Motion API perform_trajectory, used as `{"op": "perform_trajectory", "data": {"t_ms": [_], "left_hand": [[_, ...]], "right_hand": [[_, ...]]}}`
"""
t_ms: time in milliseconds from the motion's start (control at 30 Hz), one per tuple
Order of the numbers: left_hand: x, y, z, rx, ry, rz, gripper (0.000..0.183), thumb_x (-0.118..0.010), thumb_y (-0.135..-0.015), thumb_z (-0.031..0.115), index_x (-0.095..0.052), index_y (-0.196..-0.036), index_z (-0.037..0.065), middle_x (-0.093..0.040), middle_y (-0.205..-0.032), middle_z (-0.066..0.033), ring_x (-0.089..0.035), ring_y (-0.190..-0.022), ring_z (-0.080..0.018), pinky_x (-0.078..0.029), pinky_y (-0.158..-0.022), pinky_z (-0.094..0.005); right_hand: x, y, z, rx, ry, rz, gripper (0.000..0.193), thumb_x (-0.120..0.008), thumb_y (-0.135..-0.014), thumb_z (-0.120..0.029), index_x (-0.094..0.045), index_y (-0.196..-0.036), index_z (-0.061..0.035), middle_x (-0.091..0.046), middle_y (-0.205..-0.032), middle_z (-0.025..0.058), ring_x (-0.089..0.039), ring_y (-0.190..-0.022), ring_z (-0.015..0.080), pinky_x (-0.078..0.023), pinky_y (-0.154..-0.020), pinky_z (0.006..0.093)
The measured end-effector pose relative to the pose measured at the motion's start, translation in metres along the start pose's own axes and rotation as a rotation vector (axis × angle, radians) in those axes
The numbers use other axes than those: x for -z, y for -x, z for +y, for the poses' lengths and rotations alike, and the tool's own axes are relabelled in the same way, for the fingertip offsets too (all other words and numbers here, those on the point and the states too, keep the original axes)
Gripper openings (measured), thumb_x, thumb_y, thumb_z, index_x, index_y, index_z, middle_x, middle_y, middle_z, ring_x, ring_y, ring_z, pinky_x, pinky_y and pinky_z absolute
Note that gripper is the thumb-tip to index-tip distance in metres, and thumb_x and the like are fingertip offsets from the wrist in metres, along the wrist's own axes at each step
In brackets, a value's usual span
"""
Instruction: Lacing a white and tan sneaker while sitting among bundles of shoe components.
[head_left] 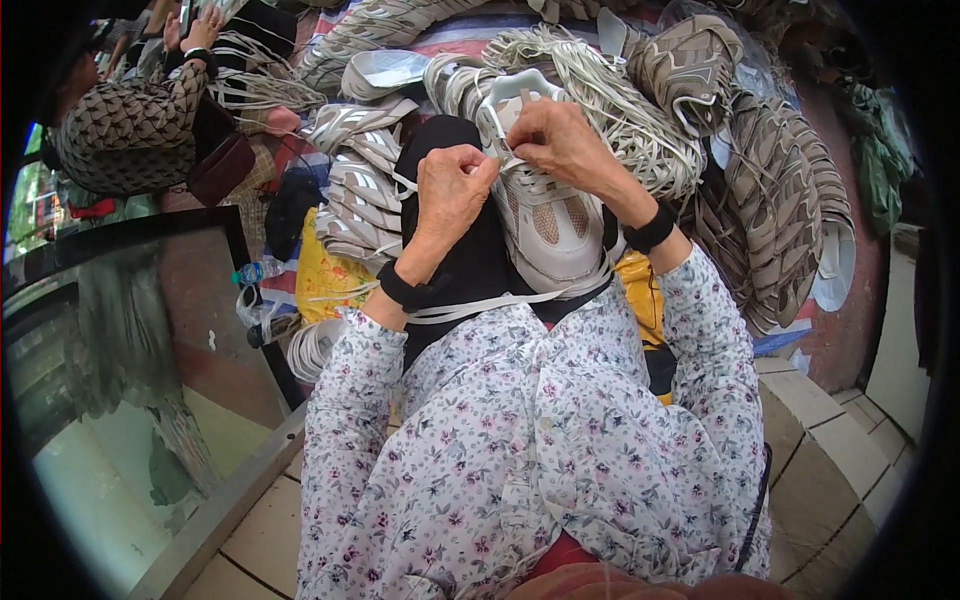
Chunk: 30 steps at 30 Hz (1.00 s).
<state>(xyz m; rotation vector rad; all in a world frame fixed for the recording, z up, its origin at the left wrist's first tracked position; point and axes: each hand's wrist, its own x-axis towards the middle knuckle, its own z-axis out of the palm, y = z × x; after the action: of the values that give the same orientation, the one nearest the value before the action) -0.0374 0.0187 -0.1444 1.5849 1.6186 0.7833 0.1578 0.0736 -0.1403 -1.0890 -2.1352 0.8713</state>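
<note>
Beige sneaker (548, 222) rested on lap (462, 265), toe (562, 265) near.
White shoelace (508, 161) pinched by left hand (450, 197) and right hand (566, 146), fingertips together.

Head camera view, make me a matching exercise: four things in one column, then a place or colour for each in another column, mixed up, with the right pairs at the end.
Things:
1. Shoe at the right hand
2. Wearer's wristbands
3. Wearer's shirt
4. Loose laces

Places and colours:
A. In a pale heap, just beyond the right hand
B. White, with a floral print
C. White and tan
D. Black

Right pairs: 1-C, 2-D, 3-B, 4-A
</note>
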Motion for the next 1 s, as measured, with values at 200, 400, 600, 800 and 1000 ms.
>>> {"op": "perform_trajectory", "data": {"t_ms": [200,400,600,800,1000], "left_hand": [[-0.01,-0.008,0.005,-0.2,-0.157,0.077,0.024,-0.072,-0.087,0.019,-0.072,-0.081,-0.004,-0.062,-0.059,-0.0026,-0.056,-0.053,-0.0087,-0.043,-0.05,-0.0265],[0.006,-0.003,0.005,0.049,0.165,-0.09,0.022,-0.066,-0.09,0.016,-0.069,-0.085,-0.005,-0.065,-0.062,-0.0074,-0.066,-0.052,-0.0134,-0.051,-0.049,-0.0259],[0.003,-0.009,0.005,0.04,0.125,-0.122,0.02,-0.068,-0.093,0.017,-0.07,-0.092,-0.003,-0.066,-0.07,-0.0018,-0.061,-0.055,-0.008,-0.049,-0.05,-0.0216],[-0.009,-0.033,0.024,-0.423,-0.053,0.096,0.017,-0.068,-0.09,0.015,-0.074,-0.094,-0.001,-0.066,-0.067,-0.0088,-0.062,-0.056,-0.0124,-0.049,-0.054,-0.0284],[-0.031,-0.05,0.04,-0.382,-0.266,-0.128,0.022,-0.064,-0.084,0.014,-0.078,-0.098,0.005,-0.065,-0.065,-0.015,-0.065,-0.06,-0.027,-0.052,-0.062,-0.0378]], "right_hand": [[0.006,-0.003,0.008,-0.117,-0.204,-0.149,0.017,-0.072,-0.071,-0.004,-0.075,-0.086,0.0032,-0.072,-0.083,0.0157,-0.069,-0.078,0.0259,-0.054,-0.072,0.0363],[0.002,-0.004,0.012,-0.045,-0.218,-0.14,0.014,-0.071,-0.073,-0.005,-0.075,-0.084,0.0022,-0.071,-0.083,0.0139,-0.067,-0.075,0.0267,-0.053,-0.069,0.0366],[0.003,0.008,-0.008,0.243,0.292,0.112,0.001,-0.064,-0.081,-0.003,-0.063,-0.081,-0.0028,-0.062,-0.084,0.0111,-0.062,-0.076,0.0362,-0.048,-0.065,0.0442],[0.068,0.037,0.002,-0.324,-0.059,0.239,0.01,-0.067,-0.093,-0.008,-0.062,-0.088,-0.0016,-0.063,-0.077,0.0022,-0.058,-0.063,0.0123,-0.046,-0.059,0.0287],[0.006,0.067,0.013,-0.55,-0.612,0.399,0.007,-0.067,-0.092,-0.006,-0.065,-0.089,0.001,-0.066,-0.073,0.0,-0.06,-0.061,0.0069,-0.048,-0.054,0.0215]]}}
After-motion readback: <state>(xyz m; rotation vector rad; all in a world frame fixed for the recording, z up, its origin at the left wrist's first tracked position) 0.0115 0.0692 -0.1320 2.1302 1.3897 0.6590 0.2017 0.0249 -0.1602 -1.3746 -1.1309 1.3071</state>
